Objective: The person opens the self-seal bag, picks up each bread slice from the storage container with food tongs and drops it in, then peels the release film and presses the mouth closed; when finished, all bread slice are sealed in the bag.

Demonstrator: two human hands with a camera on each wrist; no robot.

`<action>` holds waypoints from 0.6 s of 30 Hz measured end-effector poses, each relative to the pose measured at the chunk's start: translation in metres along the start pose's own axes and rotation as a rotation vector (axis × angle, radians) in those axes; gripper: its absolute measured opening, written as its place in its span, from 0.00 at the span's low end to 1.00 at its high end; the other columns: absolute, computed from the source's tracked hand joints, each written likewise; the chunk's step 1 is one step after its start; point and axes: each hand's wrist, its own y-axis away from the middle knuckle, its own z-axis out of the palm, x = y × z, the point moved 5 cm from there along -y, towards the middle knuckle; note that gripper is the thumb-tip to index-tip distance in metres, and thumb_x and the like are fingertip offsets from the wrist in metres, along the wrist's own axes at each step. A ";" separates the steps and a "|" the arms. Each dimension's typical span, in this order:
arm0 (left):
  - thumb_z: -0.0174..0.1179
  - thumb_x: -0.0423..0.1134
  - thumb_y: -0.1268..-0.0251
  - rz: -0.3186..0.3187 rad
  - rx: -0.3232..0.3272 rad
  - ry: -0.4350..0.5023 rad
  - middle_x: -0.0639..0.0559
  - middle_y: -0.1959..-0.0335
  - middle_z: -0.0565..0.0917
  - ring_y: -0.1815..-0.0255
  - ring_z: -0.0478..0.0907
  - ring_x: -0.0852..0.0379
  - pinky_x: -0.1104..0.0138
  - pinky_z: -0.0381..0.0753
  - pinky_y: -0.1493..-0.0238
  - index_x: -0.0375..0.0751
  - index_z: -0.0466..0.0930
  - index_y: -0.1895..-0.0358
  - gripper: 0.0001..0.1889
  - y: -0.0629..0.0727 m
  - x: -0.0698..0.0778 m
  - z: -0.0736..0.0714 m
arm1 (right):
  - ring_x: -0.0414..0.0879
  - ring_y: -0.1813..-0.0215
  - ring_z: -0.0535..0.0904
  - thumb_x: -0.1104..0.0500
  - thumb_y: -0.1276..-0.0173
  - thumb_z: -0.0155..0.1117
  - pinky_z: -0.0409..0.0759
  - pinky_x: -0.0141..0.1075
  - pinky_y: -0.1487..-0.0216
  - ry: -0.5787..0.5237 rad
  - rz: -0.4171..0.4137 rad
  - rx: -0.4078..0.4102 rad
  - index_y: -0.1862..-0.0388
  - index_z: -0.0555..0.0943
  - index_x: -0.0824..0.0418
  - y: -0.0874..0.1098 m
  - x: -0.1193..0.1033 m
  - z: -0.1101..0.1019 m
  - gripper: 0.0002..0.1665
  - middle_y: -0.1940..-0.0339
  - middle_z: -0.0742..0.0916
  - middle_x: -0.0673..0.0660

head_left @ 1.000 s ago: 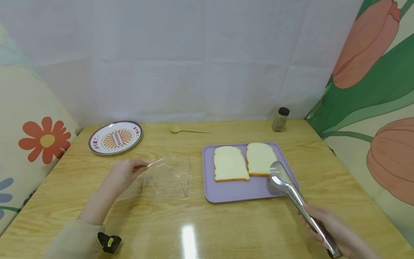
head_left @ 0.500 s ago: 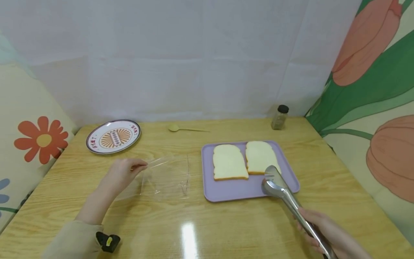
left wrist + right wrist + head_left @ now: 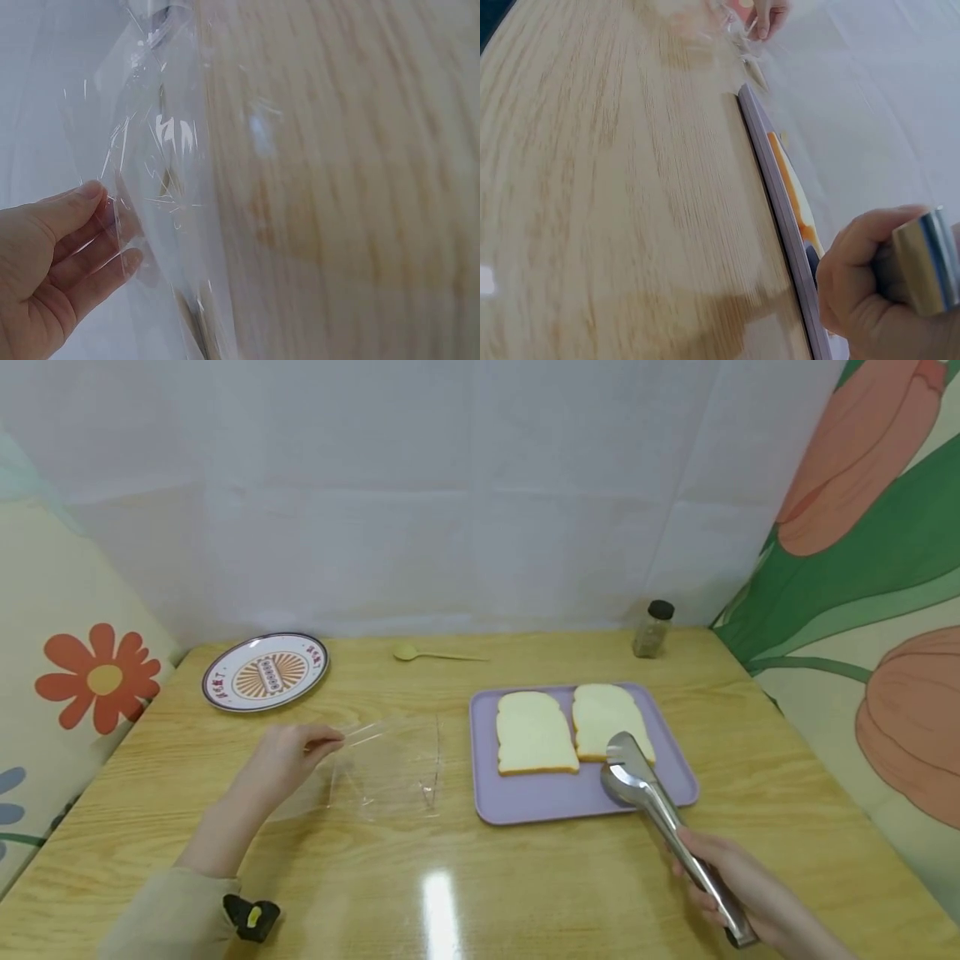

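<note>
My left hand [image 3: 288, 764] pinches the edge of a clear plastic bag [image 3: 390, 768] between thumb and fingers; the bag hangs toward the right over the table. The left wrist view shows the thumb and fingertips on the thin film [image 3: 161, 142]. My right hand [image 3: 723, 877] grips metal tongs [image 3: 660, 810] by their arms. Their heads are over the near edge of the right bread slice [image 3: 609, 722]; whether they touch it I cannot tell. A second bread slice [image 3: 534, 732] lies beside it on the purple tray [image 3: 517, 810].
At the back left stands a round patterned plate [image 3: 266, 672]. A yellow-green spoon [image 3: 427, 654] lies along the back of the wooden table [image 3: 360, 893]. Toward the back right is a small jar [image 3: 652, 631] with a black lid. White cloth [image 3: 337, 527] hangs behind the table.
The tongs and my right hand have shifted left and slightly upward, their heads moving from the right slice's right corner to its near edge. My left hand stays in place with the bag.
</note>
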 end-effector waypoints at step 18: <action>0.62 0.29 0.42 -0.005 -0.008 0.007 0.37 0.66 0.86 0.66 0.84 0.43 0.53 0.84 0.65 0.31 0.85 0.63 0.06 0.000 -0.002 0.001 | 0.32 0.85 0.67 0.44 0.23 0.39 0.69 0.23 0.86 0.028 -0.023 0.142 0.65 0.71 0.59 -0.015 -0.011 -0.007 0.22 0.79 0.76 0.45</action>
